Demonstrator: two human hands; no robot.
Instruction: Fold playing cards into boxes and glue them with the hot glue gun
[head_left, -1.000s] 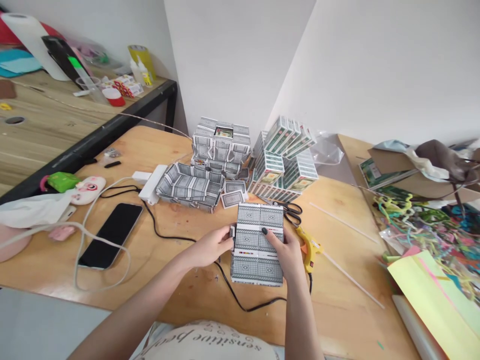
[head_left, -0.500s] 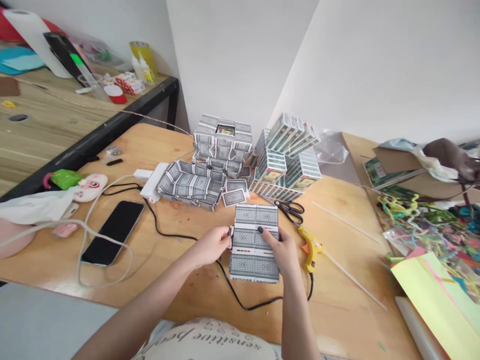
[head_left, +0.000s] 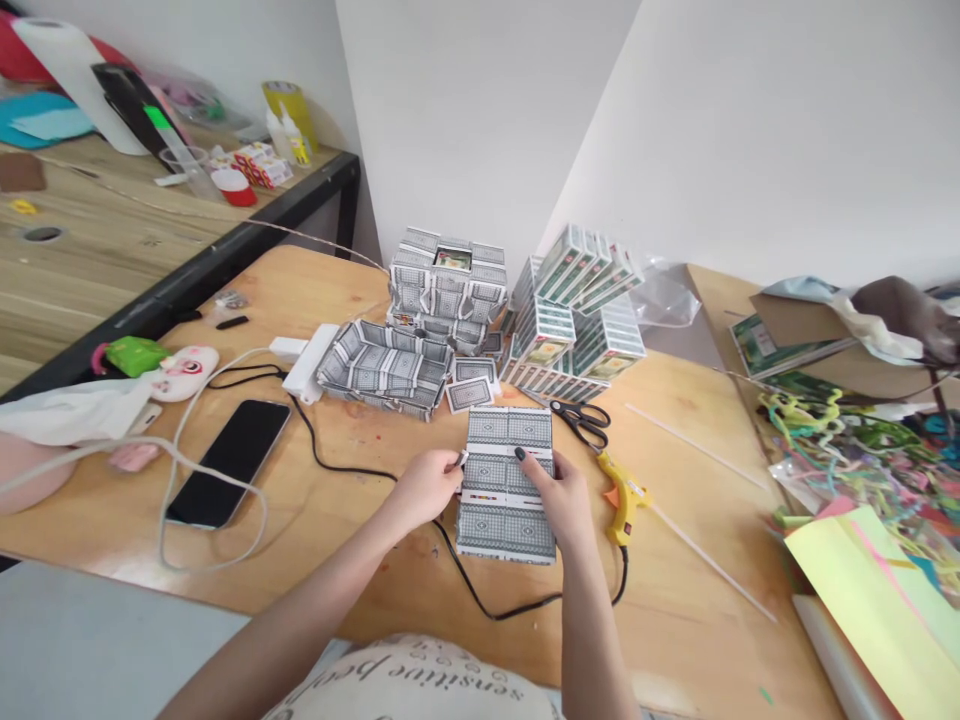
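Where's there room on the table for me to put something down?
There's a bare patch of table between the glue gun and the yellow paper, in front of the lower white stick. Another lies between the phone and the left hand. It's crowded behind, with the card tray and stacked boxes, and beside the tangled strips.

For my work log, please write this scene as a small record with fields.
held: rectangular panel of grey patterned cards
right hand: grips its right edge, thumb on top
left hand: pinches small whitish piece at panel's left edge
tools: black-handled scissors, yellow plastic glue gun
farther back: open tray of grey patterned cards
phone: black, rectangular
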